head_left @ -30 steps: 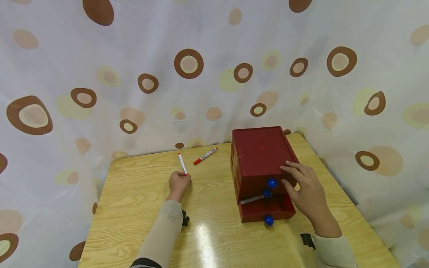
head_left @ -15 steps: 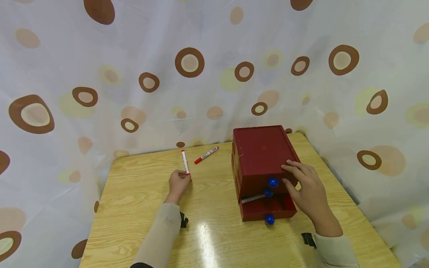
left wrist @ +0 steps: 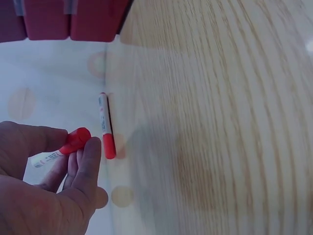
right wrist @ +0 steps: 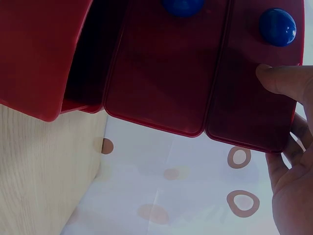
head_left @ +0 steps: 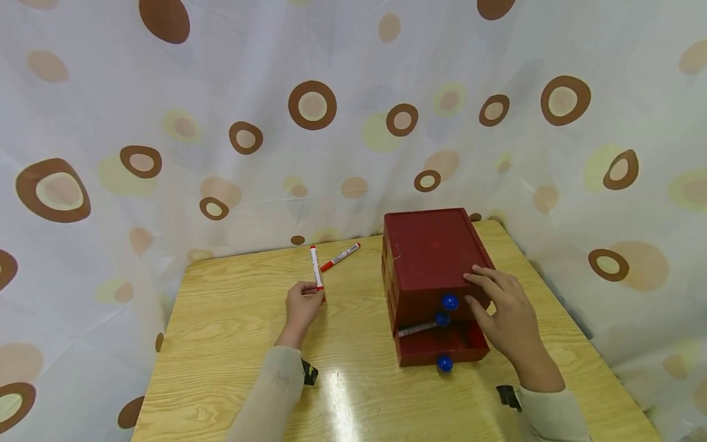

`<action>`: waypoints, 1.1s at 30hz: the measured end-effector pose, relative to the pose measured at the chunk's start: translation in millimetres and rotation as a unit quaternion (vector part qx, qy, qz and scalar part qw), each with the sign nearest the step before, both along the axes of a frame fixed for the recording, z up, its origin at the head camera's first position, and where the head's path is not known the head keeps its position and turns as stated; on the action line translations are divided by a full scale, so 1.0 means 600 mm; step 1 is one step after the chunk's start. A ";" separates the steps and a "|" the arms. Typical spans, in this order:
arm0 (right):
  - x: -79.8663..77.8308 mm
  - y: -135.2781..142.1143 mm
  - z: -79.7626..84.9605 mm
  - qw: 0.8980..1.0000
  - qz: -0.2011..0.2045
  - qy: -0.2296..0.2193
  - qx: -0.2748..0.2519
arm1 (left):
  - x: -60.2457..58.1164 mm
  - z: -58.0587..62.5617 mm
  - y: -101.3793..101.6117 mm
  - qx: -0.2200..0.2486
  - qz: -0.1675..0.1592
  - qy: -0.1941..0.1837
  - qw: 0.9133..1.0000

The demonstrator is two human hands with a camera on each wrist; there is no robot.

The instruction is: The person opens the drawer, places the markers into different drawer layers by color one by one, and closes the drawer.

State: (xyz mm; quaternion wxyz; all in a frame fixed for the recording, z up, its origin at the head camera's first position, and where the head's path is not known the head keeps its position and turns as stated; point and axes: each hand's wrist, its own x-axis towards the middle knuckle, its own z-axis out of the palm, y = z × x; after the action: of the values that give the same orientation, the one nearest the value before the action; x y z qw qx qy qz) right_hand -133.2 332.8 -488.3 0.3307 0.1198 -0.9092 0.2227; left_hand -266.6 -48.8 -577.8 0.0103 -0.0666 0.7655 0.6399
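Note:
My left hand pinches a white marker by its red cap between thumb and fingers, with the white barrel pointing to the back of the table. In the left wrist view, the cap shows between the fingertips. A second red-capped marker lies on the table just right of it. My right hand rests at the front right corner of a dark red drawer box, thumb on the top drawer's front, fingers over the upper edge. The bottom drawer is pulled out, and a marker lies inside.
Blue round knobs stick out from the drawer fronts. Behind the wooden table hangs a pale curtain with brown spots. The drawer box stands on the right part of the table.
My left hand has shifted a little to the right with the marker, bringing it nearer the one lying on the table. My right hand stays at the drawer box.

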 end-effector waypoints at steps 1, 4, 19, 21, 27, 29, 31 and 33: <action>0.000 0.000 0.000 1.000 0.000 0.000 0.000 | 0.003 0.002 0.002 0.003 -0.003 0.004 1.000; 0.000 -0.001 -0.001 1.000 -0.001 0.001 0.002 | 0.009 0.009 0.007 0.015 -0.010 0.016 1.000; 0.000 -0.001 0.002 1.000 0.002 0.003 0.002 | 0.022 0.029 0.025 0.038 -0.042 0.078 0.995; 0.000 -0.001 0.001 1.000 0.001 0.003 0.003 | 0.023 0.033 0.027 0.034 -0.043 0.085 0.995; -0.001 0.000 -0.002 1.000 -0.002 0.002 0.002 | 0.028 0.046 0.032 0.024 -0.048 0.093 0.994; 0.000 0.000 -0.002 1.000 -0.002 0.001 0.002 | 0.030 0.051 0.033 0.022 -0.052 0.097 0.994; 0.000 -0.001 -0.002 1.000 -0.002 0.000 0.002 | 0.032 0.055 0.035 0.021 -0.058 0.100 0.993; 0.000 -0.001 -0.001 1.000 -0.002 0.000 0.002 | 0.034 0.058 0.037 0.023 -0.063 0.106 0.992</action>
State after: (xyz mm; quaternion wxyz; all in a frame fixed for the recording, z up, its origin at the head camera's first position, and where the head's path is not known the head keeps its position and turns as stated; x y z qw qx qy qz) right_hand -133.4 332.2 -488.9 0.3306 0.1183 -0.9102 0.2199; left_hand -246.4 -26.6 -542.8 -0.0293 0.0501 0.7500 0.6589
